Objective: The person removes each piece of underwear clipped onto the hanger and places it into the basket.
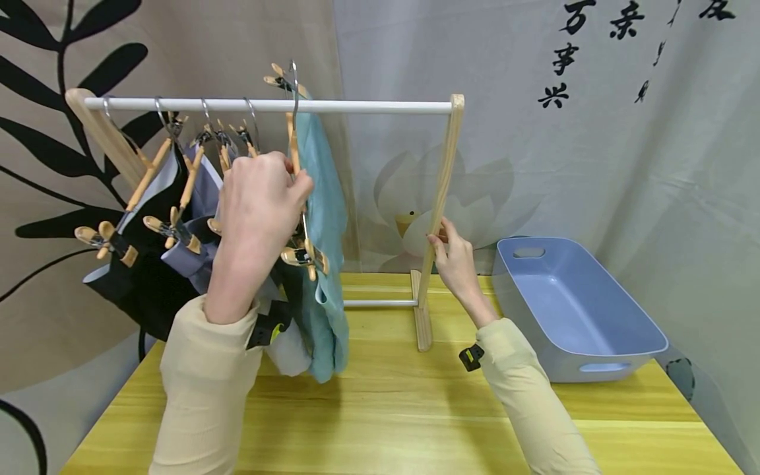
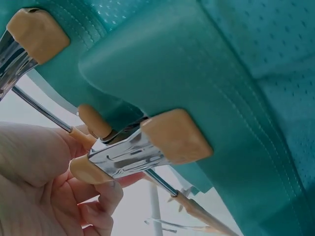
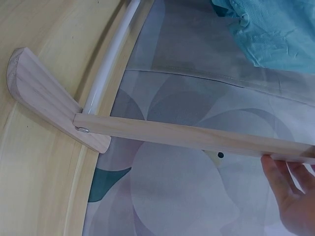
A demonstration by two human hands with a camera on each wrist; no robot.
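My left hand (image 1: 261, 198) grips a clip hanger (image 1: 295, 148) with wooden clips and a metal hook. The hook stands higher than its neighbours and overlaps the rack's white top bar (image 1: 380, 107). From that hanger hangs a teal garment (image 1: 323, 231); in the left wrist view a wooden clip (image 2: 177, 136) pinches its folded edge, with the fingers behind the clip. My right hand (image 1: 457, 264) holds the rack's right wooden post (image 1: 445, 171) between thumb and fingers, well above the foot (image 3: 44, 93).
Several hangers with dark and lilac-grey clothes (image 1: 160, 264) crowd the bar's left part. A blue plastic basin (image 1: 528, 330) sits right of the rack on the wooden table (image 1: 386, 409). Behind hangs a printed curtain (image 1: 534, 165).
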